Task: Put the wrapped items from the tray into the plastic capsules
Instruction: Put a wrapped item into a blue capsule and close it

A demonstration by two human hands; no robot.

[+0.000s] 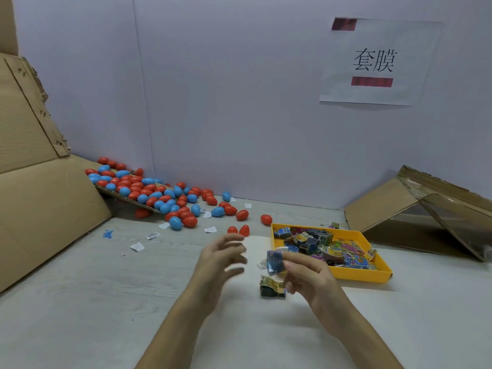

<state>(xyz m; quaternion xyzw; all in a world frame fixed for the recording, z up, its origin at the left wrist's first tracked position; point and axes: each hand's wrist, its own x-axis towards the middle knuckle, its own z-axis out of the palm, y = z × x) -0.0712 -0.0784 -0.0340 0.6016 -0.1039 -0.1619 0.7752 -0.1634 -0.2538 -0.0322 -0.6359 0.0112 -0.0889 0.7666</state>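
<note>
From the head camera, the yellow tray [356,276] sits on the desk [80,302] to the right, holding a loose heap of wrapped items [319,243] in blue, black, purple and yellow foil. The right hand [306,275] is just in front of the tray's near corner and pinches a blue wrapped item [274,262] between thumb and fingers. Below it a dark wrapped item [271,287] lies on the desk, near the right hand's lower fingers. The left hand [223,259] hovers to the left with its fingers spread wide and blurred, holding nothing. Two red capsules [238,230] lie just beyond its fingertips. Further back on the left, a pile of red and blue capsules [159,193] covers a cardboard flap [127,199] and spills onto the desk, with small paper scraps [137,246] scattered nearby. A second piece of cardboard [415,209] leans behind the tray
</note>
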